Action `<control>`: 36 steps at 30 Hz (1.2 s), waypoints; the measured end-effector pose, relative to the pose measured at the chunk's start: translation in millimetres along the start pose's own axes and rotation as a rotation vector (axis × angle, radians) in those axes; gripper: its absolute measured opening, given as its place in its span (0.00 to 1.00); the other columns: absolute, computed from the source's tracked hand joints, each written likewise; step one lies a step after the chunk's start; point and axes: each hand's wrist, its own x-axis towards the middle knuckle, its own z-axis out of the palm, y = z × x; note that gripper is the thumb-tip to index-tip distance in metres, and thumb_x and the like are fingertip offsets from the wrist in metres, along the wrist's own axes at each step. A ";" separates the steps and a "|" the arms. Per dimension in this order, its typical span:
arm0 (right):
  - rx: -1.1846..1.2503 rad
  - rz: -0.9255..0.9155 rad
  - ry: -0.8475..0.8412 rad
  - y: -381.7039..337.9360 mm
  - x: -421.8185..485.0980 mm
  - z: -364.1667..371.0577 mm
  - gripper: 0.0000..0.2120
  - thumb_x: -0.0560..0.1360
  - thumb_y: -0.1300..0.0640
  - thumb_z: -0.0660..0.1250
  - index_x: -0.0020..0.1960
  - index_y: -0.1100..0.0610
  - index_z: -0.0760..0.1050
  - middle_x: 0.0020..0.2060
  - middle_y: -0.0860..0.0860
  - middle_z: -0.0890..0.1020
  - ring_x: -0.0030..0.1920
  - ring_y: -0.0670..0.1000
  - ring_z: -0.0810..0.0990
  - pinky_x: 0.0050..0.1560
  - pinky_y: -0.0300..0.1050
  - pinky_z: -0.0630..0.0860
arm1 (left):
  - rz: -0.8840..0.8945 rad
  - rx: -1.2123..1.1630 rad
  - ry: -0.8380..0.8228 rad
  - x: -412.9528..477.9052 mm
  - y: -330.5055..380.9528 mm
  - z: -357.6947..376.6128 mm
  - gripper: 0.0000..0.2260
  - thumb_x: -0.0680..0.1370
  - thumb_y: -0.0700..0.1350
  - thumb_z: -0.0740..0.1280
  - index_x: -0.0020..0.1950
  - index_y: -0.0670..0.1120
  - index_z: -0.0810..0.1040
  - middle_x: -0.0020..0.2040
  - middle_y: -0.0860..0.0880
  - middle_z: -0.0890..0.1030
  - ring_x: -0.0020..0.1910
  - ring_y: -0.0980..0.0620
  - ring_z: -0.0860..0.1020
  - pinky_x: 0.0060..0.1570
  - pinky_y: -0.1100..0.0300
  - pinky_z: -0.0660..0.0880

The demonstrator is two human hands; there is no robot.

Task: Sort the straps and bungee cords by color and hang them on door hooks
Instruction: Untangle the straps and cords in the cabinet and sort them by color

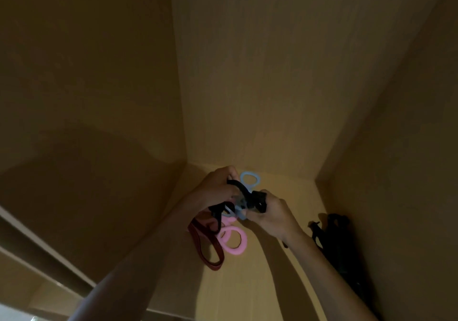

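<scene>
I see both hands inside a wooden cupboard [247, 73], sharing one tangle. The left hand [218, 187] pinches the black strap [241, 189], and the right hand [271, 213] curls round its other end. A blue loop [250, 179] sticks up between them. Pink loops [233, 242] and a dark red strap [205, 249] dangle below. In the dim right corner lies what looks like another black bundle [330, 231].
</scene>
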 end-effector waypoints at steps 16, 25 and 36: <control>0.221 0.146 -0.274 -11.7 -5.7 34.6 0.10 0.66 0.64 0.72 0.29 0.58 0.75 0.27 0.52 0.75 0.31 0.48 0.76 0.38 0.50 0.72 | -0.091 -0.357 0.054 -1.5 11.5 5.9 0.07 0.64 0.36 0.64 0.28 0.45 0.69 0.27 0.44 0.71 0.32 0.46 0.72 0.40 0.52 0.71; 0.256 0.075 -0.256 -7.2 -26.7 17.0 0.10 0.77 0.69 0.59 0.46 0.60 0.78 0.36 0.55 0.80 0.36 0.47 0.81 0.37 0.40 0.76 | -0.189 -0.121 0.145 9.2 0.2 -14.7 0.08 0.67 0.33 0.67 0.31 0.43 0.70 0.32 0.48 0.70 0.34 0.50 0.70 0.31 0.60 0.64; -0.044 0.147 0.012 27.7 -48.6 -1.7 0.13 0.79 0.44 0.58 0.42 0.51 0.71 0.26 0.48 0.73 0.27 0.50 0.72 0.30 0.45 0.65 | -0.199 -0.379 -0.148 14.4 -20.5 7.2 0.16 0.68 0.33 0.70 0.52 0.47 0.76 0.49 0.44 0.77 0.49 0.47 0.80 0.53 0.54 0.77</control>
